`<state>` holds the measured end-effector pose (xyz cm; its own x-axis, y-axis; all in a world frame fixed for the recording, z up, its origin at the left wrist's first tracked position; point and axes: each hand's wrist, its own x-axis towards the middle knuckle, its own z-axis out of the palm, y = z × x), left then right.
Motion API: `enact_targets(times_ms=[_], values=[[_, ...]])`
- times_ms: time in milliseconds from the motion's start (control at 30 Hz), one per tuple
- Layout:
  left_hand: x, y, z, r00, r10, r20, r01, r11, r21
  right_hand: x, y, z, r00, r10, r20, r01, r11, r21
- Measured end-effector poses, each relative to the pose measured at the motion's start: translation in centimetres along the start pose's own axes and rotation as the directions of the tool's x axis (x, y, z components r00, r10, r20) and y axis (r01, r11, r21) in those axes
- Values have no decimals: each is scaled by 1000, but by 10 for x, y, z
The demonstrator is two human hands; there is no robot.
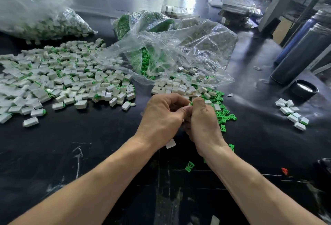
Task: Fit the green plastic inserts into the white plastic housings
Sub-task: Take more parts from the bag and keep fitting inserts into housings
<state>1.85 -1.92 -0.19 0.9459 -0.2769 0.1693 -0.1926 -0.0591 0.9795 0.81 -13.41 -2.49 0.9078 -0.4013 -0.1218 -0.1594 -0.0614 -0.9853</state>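
My left hand (161,115) and my right hand (202,120) meet at the table's middle, fingers curled together. Between the fingertips a small green insert (191,103) and a bit of white housing show, mostly hidden. A white housing (170,143) pokes out under my left hand. Loose green inserts (225,115) lie right of my right hand. Empty white housings (179,86) sit just beyond my hands. A wide heap of housings with green inserts fitted (62,77) spreads on the left.
A clear bag (179,49) with green inserts and white housings lies open behind the hands; another full bag (35,15) at far left. A small cluster of housings (293,113), a dark cup (304,88) and dark cylinders (300,52) stand on the right. Stray inserts (189,166) lie near my wrists.
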Motion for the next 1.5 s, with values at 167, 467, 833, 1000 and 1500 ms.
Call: enact_targets(times_ms=[167, 467, 833, 1000, 1500], values=[[0, 2, 0, 1000, -1, 7, 1, 1000, 15, -1, 0, -1, 1000, 0, 6, 0, 1000, 2], [3, -4, -4, 999, -17, -28, 19, 996, 92, -6, -6, -7, 994, -18, 106, 12, 998, 57], [7, -10, -20, 997, 27, -73, -4, 954, 300, -1, -10, -26, 879, -449, 157, 475, 846, -241], [7, -10, -20, 998, 29, -64, -8, 952, 306, -2, -16, -32, 828, -518, 212, 560, 752, -348], [21, 0, -72, 954, 151, -259, 129, 573, 809, 13, -8, -41, 936, -352, 17, 337, 879, -338]])
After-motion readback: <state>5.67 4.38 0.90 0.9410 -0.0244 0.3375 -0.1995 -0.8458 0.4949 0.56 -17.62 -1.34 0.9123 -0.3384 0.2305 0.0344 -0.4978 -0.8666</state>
